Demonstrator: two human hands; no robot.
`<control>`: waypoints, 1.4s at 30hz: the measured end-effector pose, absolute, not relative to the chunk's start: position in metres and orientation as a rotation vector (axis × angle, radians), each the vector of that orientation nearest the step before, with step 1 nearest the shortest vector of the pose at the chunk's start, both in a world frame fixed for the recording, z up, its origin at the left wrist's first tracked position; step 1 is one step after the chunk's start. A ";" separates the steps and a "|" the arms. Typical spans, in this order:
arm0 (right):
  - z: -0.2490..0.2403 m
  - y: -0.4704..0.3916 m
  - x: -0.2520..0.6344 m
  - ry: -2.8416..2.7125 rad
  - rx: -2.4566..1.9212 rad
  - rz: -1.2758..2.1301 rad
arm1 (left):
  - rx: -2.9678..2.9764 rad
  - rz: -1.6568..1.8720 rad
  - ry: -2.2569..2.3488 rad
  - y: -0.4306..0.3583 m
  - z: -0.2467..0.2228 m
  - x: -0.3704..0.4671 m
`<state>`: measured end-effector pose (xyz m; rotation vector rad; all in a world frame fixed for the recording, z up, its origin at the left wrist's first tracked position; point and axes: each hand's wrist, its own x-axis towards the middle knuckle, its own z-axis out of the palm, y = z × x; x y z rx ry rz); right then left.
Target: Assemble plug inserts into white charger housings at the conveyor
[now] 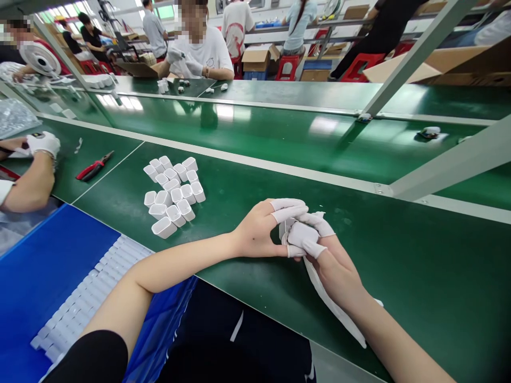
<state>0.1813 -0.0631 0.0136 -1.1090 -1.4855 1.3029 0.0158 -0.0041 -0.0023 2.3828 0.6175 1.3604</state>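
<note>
Over the green table (239, 290), my left hand (265, 229) and my right hand (325, 244) meet around a small white case (302, 234). White finger covers are on the fingertips of both hands. The left fingers arch over the top of the case with the thumb beneath it, while the right thumb and fingers press on its near and right sides. A long white strip (335, 308) hangs below my right hand and lies along the forearm. To the left, several open white cups (171, 197) stand in a loose group.
Red-handled pliers (95, 166) lie at the left. A blue crate (40, 266) holds rows of white pieces (93, 295). A co-worker's gloved hand (43, 143) is at the far left. Behind the table runs a green conveyor (255, 133), with metal posts (451, 159) at the right.
</note>
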 end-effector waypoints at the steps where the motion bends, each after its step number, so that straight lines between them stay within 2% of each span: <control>1: 0.015 -0.062 0.181 -1.429 -1.087 1.336 | 2.374 1.348 0.623 -0.003 -0.002 0.015; 4: 0.021 -0.054 0.186 -1.211 -1.060 1.354 | 2.350 1.276 0.658 -0.002 -0.002 0.012; 8: 0.033 -0.037 0.203 -1.029 -1.141 1.217 | 2.338 0.980 0.857 0.000 -0.007 0.012; 13: 0.035 -0.029 0.215 -1.086 -1.120 1.396 | 2.253 0.706 0.922 0.005 -0.013 0.014; 15: 0.028 -0.030 0.216 -1.170 -1.181 1.367 | 2.216 0.697 0.937 0.005 -0.013 0.014; 21: 0.010 -0.030 0.216 -1.539 -1.424 0.996 | 2.092 0.654 0.960 0.006 -0.010 0.013; 29: 0.003 -0.036 0.206 -1.821 -1.348 0.694 | 2.049 0.637 0.924 0.010 -0.011 0.012; 35: 0.002 -0.036 0.207 -1.803 -1.441 0.668 | 2.078 0.641 0.915 0.009 -0.009 0.013; 42: 0.005 -0.037 0.205 -2.042 -1.381 0.313 | 2.074 0.681 0.908 0.008 -0.011 0.014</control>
